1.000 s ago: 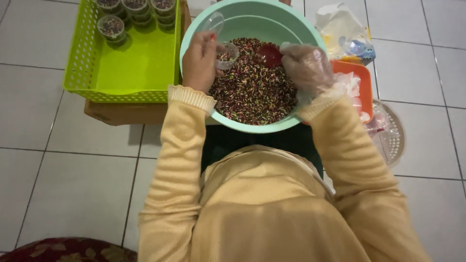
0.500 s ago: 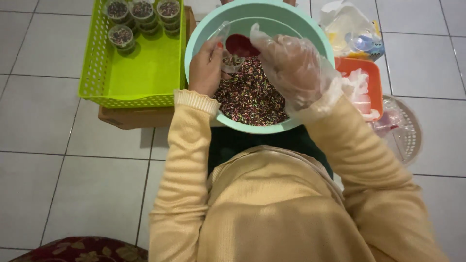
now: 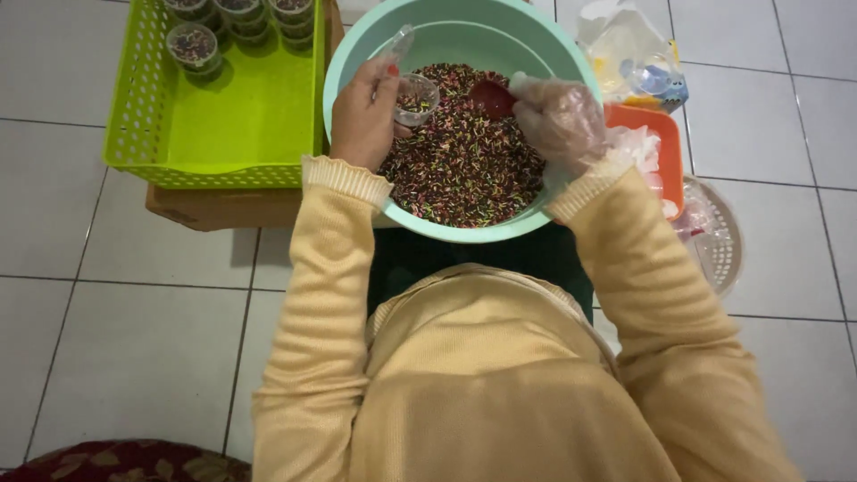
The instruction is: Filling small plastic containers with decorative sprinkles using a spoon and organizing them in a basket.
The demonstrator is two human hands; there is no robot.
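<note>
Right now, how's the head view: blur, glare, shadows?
Head view: lighting soft and even, only faint shadows on the floor tiles. Mild sheen on the mint bowl rim. The gloved right hand with the red scoop looks slightly soft, as does the left hand holding the small clear cup. Tile lines bend a little near the edges.

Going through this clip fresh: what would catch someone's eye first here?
Most striking is the mint-green bowl at top centre, heaped with small multicoloured sprinkles. Over it, the left hand holds a small clear cup, while the right hand, in a clear plastic glove, holds a red scoop at the sprinkles. To the left, a lime-green basket holds filled cups along its far edge.
</note>
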